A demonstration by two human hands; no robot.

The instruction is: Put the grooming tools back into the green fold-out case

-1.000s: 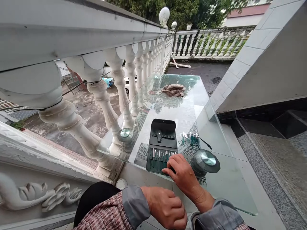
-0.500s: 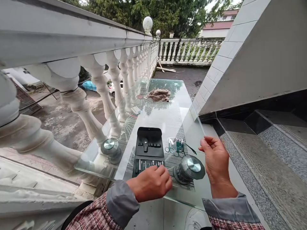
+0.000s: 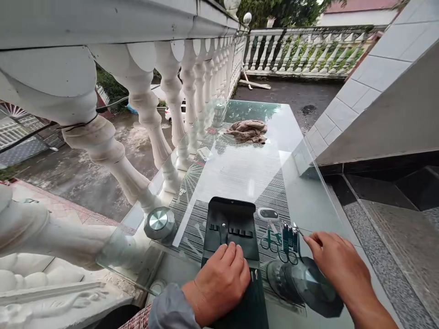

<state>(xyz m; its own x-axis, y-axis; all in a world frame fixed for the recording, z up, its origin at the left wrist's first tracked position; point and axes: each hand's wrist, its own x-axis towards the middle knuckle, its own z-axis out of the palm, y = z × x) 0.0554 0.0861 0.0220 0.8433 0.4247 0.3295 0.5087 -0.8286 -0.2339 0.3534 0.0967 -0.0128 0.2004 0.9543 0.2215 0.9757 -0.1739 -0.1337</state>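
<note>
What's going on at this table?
A person is handling small grooming tools on a glass table. Their left hand is over an open black case, covering much of its lower half; any grip there is hidden. Their right hand has its fingertips at a slim tool beside the clippers; whether it's gripped is unclear. Scissors lie by the clippers, and a crumpled brown cloth lies farther back.

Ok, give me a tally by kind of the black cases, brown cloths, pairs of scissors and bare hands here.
Black case: 1
Brown cloth: 1
Scissors: 2 pairs
Hands: 2 (left hand, right hand)
Total: 6
</note>
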